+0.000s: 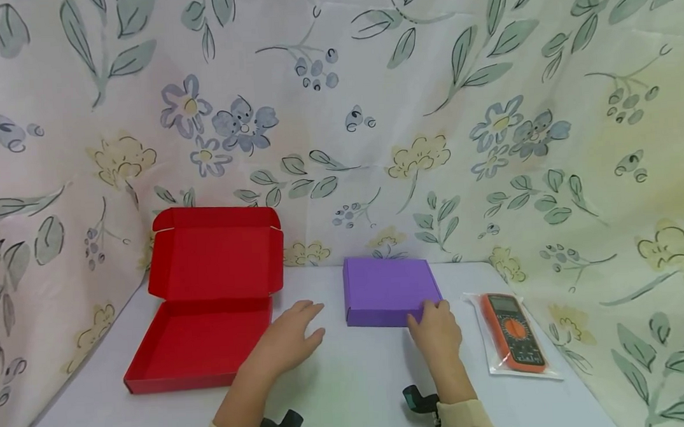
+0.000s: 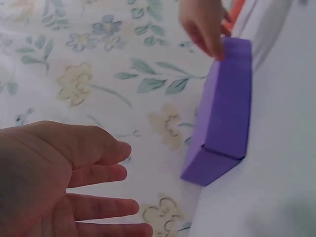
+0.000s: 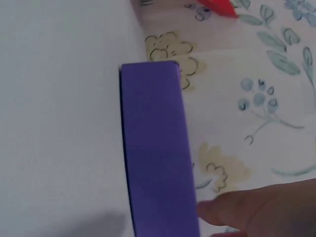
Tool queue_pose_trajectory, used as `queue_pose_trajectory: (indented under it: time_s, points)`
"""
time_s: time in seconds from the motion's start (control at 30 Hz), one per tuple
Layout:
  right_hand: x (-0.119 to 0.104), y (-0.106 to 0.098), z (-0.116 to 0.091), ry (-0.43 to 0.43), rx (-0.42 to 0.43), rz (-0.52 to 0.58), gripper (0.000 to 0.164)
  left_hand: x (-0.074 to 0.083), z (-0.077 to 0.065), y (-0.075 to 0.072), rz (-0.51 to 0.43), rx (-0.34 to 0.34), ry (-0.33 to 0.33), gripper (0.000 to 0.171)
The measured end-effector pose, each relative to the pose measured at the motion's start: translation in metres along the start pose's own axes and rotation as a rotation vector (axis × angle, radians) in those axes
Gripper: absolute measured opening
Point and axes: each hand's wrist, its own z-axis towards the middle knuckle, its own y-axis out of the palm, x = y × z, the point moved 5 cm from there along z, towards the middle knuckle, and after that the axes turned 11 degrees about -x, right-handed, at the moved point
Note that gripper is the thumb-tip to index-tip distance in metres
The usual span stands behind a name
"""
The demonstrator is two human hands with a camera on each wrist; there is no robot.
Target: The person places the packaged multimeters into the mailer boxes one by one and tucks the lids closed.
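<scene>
A closed purple box (image 1: 391, 288) lies flat on the white table. My right hand (image 1: 439, 336) grips its front right corner, with the thumb at the front edge and the fingers curled over the right side. In the right wrist view the thumb (image 3: 217, 210) meets the box's upper edge; most of that hand is outside the view. My left hand (image 1: 292, 336) is held in the air left of the purple box, apart from it, beside the red box (image 1: 199, 347). Its fingers are extended and spread in the left wrist view, and it holds nothing.
The red box stands open at the left, its lid (image 1: 217, 254) raised upright at the back. An orange multimeter (image 1: 514, 330) in a clear plastic bag lies at the right. Behind the table (image 1: 350, 391) hangs a flowered cloth (image 1: 337, 112).
</scene>
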Motion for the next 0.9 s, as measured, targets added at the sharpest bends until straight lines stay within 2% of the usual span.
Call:
queue_pose_trajectory:
  time_s: [0.13,0.37,0.67,0.9]
  points:
    - [-0.008,0.000,-0.003,-0.046,-0.059,-0.018,0.054,-0.008,-0.008,-0.018,0.000,0.088,-0.058,0.056]
    - [-0.009,0.004,-0.004,-0.058,-0.058,-0.015,0.060,-0.025,-0.020,-0.040,-0.049,0.189,-0.106,0.057]
    - [-0.010,0.009,0.001,-0.107,-0.035,-0.047,0.069,-0.051,-0.030,-0.055,-0.135,0.215,-0.196,0.062]
    - [-0.006,0.017,0.005,-0.105,-0.070,-0.103,0.080,-0.061,-0.036,-0.057,-0.152,0.206,-0.234,0.070]
